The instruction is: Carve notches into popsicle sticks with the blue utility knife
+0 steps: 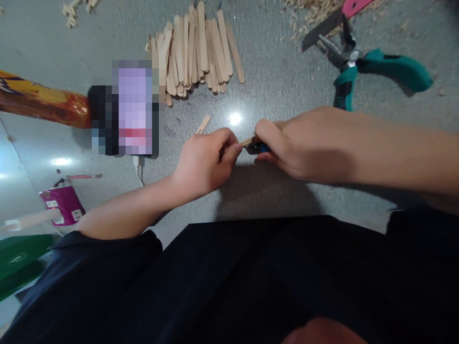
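At the left edge of the frame, we identify a bottle (46,102) with a yellow-and-orange label and a reddish-brown body; we cannot separate its contents from its wall colour. At the lower left we see a green container (23,260), whose interior is not visible. At the centre of the frame, the left forearm rises from the lower left, and the left hand (206,160) is closed, its thumb and fingers pinching a small wooden piece (245,142). The right forearm enters from the right edge, nearly horizontal, and the right hand (297,143) is wrapped around a hand tool (253,148) with a dark metal head and a blue part; the head meets the wooden piece between the hands. Just above the left hand we note a single wooden stick (203,125), its lower end hidden behind that hand. A pile of wooden sticks (203,38) lies at upper centre on the grey tabletop (190,114), beside a phone (135,105) at upper left. At upper right we find green-handled pliers (353,57), near a pink-handled saw (324,31) and wood shavings (319,7).
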`<state>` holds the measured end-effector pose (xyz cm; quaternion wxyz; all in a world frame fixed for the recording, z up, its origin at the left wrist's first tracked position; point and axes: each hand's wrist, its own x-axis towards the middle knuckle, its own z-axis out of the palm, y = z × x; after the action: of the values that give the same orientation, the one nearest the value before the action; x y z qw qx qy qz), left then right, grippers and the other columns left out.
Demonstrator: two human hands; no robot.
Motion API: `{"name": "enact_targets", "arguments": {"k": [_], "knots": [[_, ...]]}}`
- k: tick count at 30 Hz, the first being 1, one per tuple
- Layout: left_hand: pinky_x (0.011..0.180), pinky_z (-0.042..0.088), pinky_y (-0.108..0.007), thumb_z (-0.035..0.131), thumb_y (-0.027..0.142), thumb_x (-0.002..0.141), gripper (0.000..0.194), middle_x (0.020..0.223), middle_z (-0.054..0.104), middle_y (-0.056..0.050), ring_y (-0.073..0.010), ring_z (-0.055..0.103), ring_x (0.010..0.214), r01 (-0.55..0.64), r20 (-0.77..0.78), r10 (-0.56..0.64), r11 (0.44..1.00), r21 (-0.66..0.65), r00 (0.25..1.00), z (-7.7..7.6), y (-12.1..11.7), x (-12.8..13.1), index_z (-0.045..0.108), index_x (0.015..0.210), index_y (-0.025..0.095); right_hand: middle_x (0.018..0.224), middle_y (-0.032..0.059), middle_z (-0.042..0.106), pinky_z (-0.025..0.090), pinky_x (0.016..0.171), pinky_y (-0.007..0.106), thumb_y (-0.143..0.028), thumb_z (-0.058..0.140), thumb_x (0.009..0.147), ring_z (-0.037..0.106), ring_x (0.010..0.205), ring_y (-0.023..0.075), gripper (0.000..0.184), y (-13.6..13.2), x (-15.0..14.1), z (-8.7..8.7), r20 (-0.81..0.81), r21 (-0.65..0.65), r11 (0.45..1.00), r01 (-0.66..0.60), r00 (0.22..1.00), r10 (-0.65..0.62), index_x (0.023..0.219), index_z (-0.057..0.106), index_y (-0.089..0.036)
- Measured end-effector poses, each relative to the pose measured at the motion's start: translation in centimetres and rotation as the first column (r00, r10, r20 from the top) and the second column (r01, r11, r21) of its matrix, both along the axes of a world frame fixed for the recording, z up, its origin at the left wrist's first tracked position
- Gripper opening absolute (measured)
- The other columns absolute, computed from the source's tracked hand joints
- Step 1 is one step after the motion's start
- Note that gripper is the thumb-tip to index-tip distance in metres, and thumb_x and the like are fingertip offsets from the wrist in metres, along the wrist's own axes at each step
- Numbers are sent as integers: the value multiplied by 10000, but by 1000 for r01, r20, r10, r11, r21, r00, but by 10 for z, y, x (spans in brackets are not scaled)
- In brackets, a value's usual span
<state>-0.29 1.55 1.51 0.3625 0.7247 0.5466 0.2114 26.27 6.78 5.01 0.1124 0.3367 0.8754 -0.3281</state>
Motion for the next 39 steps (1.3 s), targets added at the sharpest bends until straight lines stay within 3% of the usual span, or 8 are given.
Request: {"name": "enact_targets", "arguments": {"k": [6, 14, 23, 32, 36, 39], "knots": [[609, 288, -369, 781, 367, 1067, 271, 606, 596, 15, -151, 417, 534, 6, -5, -6, 1000, -16, 1000, 0, 1, 0, 708, 836, 246, 623, -41, 424, 97, 646, 419, -491, 584, 1187, 185, 482, 180, 232, -2, 2, -3, -52, 16, 1000, 22, 998, -21, 1104, 528, -282], [632, 294, -365, 835, 391, 1062, 277, 616, 594, 10, -163, 438, 576, -8, 11, 9, 999, -49, 1000, 1, 1, -1, 738, 847, 246, 668, 0, 526, 162, 602, 428, -535, 424, 1230, 321, 485, 238, 308, 0, -2, 2, 136, 83, 990, -112, 986, 100, 1240, 577, -267], [604, 298, -362, 780, 349, 1090, 274, 610, 594, 18, -148, 410, 545, 13, -3, -13, 999, -40, 1000, 3, 1, -1, 717, 847, 242, 668, 5, 549, 146, 618, 431, -531, 446, 1212, 334, 483, 240, 294, 1, -1, 0, 111, 47, 995, -86, 991, 80, 1252, 561, -263], [628, 311, -366, 764, 377, 1108, 294, 618, 603, 8, -156, 451, 571, 25, -9, -26, 999, -46, 1000, 3, 2, -2, 725, 853, 237, 692, 14, 568, 183, 505, 408, -537, 422, 1247, 358, 460, 219, 324, -1, -4, 7, 164, 133, 980, -146, 979, 124, 1231, 578, -253], [629, 322, -363, 745, 380, 1100, 311, 611, 585, 20, -146, 433, 553, 55, -56, -57, 998, -34, 997, 5, 3, -1, 689, 832, 235, 660, -5, 540, 199, 458, 386, -487, 411, 1256, 374, 429, 211, 330, -4, -4, 6, 176, 187, 963, -192, 971, 159, 1246, 618, -230], [628, 345, -353, 729, 333, 1084, 273, 623, 582, 28, -147, 455, 564, 63, -116, -69, 997, -54, 991, 8, 3, 0, 672, 834, 238, 560, -47, 430, 171, 431, 376, -470, 449, 1235, 347, 373, 218, 320, -5, -4, 5, 164, 217, 955, -201, 972, 167, 1216, 638, -213]]}}
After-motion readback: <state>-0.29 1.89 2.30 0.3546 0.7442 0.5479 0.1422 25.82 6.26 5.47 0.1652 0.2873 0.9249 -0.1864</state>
